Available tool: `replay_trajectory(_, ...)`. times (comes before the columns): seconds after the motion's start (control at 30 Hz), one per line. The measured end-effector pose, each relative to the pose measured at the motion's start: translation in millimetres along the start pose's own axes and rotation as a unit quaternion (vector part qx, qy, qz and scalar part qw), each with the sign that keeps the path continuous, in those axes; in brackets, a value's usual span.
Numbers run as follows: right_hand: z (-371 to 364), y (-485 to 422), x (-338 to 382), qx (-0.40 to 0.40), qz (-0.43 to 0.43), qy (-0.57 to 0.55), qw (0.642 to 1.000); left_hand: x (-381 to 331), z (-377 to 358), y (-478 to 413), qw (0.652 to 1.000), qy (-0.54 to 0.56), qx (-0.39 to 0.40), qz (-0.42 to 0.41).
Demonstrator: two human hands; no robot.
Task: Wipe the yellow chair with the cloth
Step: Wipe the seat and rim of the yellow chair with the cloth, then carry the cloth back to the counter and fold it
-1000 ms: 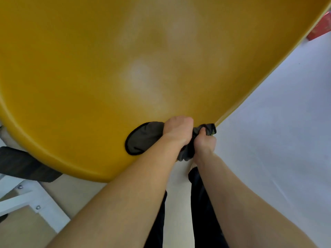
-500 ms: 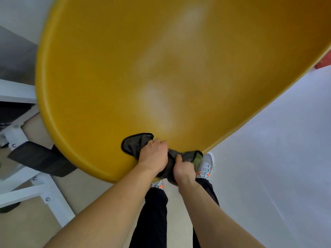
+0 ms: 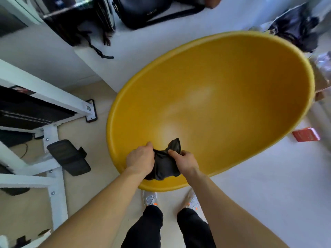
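Observation:
The yellow chair is a big bowl-shaped shell that fills the middle and right of the view, its smooth inside facing me. A dark grey cloth is bunched at the shell's near rim. My left hand grips the cloth's left side. My right hand grips its right side, and one corner of the cloth sticks up between them. Both hands sit just inside the near rim, over the seat.
A white metal frame with a black pedal stands to the left. Black bags lie on the floor behind the chair. A red box lies at the right. My shoes stand under the near rim.
My head has pulled back and up, so the whole chair shell shows now. Both hands stay on the cloth at the near rim, and the cloth is more bunched between them.

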State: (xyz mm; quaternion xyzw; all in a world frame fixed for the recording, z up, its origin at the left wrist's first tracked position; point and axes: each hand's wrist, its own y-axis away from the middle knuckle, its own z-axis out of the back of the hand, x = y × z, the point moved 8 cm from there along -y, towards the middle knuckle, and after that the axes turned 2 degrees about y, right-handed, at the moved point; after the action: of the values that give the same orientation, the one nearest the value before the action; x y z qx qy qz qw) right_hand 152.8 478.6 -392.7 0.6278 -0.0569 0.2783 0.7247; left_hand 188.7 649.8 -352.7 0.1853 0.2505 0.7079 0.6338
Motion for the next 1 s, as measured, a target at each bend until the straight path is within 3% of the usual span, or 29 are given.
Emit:
replay_trajectory(0.17, 52.6, 52.7, 53.3, -0.028, 0.078, 0.138, 0.987, -21.1, 79.6, 53.1, 0.991, 0.08, -0.109, -0.006)
replay_trajectory(0.3, 104.4, 100.8, 82.9, -0.101, 0.129, 0.295, 0.941, -51.5, 132.4, 96.2, 0.969, 0.208, -0.128, -0.047)
replay_trajectory(0.43, 149.7, 154.6, 106.5, -0.145, 0.138, 0.349, 0.915, -81.0, 189.7, 131.9, 0.933, 0.313, -0.165, -0.066)
replay_trajectory(0.63, 156.6, 228.0, 130.1, -0.062, 0.289, 0.28, 0.913, -129.3, 265.4, 180.4, 0.894, 0.382, -0.187, -0.143)
replay_trajectory(0.73, 160.3, 250.1, 126.6, -0.075, 0.315, 0.254, 0.912, -145.6, 282.7, 206.5, 0.891, 0.378, -0.178, -0.178)
replay_trajectory(0.83, 167.9, 271.0, 112.2, -0.085, 0.3, 0.188, 0.931, -149.0, 300.2, 236.6, 0.872, 0.41, -0.186, -0.19)
replay_trajectory(0.9, 168.1, 289.5, 100.5, -0.061, 0.302, 0.104, 0.946, -151.5, 312.8, 257.5, 0.852, 0.442, -0.193, -0.205)
replay_trajectory(1.0, 151.4, 328.7, 89.8, 0.001, 0.335, 0.05, 0.941, -161.1, 324.6, 290.3, 0.854, 0.423, -0.202, -0.227)
